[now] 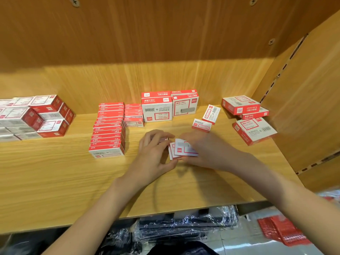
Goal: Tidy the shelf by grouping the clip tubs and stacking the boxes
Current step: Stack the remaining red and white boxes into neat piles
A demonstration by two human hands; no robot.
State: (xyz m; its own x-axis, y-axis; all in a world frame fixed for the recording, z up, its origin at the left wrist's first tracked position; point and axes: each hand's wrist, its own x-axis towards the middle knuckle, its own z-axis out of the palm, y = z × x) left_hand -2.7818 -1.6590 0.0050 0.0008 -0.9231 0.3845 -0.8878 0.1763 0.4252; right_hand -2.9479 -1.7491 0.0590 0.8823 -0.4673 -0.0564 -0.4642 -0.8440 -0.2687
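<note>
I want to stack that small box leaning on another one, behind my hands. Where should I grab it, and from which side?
Pinch the tilted small box across its two long edges near the raised far end, coming from above. It leans on the flat small box, so that end is lifted off the shelf, and the space around it looks open enough for fingers.
</note>
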